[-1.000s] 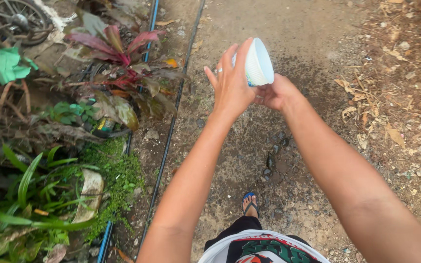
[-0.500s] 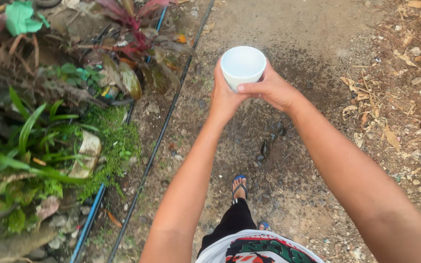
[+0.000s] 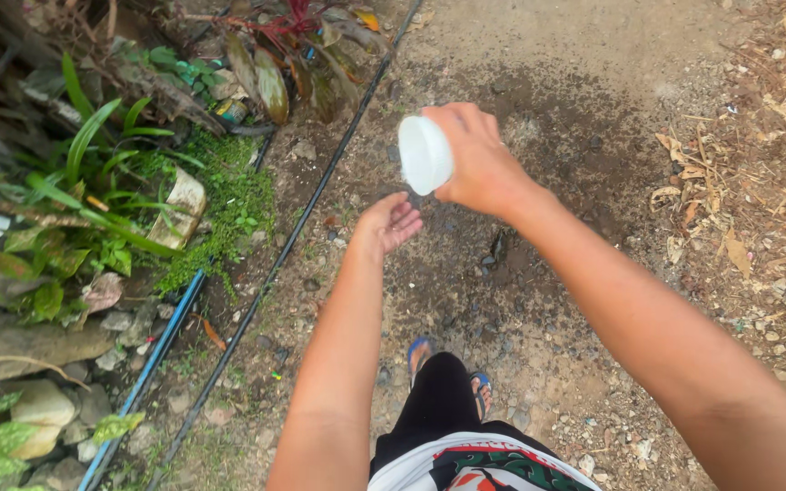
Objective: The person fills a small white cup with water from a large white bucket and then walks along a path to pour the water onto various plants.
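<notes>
The cup (image 3: 425, 154) sits in the middle of the scene, tipped on its side, held by the right hand (image 3: 479, 159) just to its right. The left hand (image 3: 389, 223) lies below and slightly left of the cup, nearer, palm up, apart from it. Under both is the dirt path (image 3: 539, 82), running from near to far. A foot in a sandal (image 3: 418, 353) stands on the path near the bottom, beneath the arms. Left of the path a hose (image 3: 302, 218) runs near to far, with a pipe (image 3: 152, 350) further left of it. Plants (image 3: 93, 173) fill the far left. Dry leaves (image 3: 730, 209) lie along the path's right side.
</notes>
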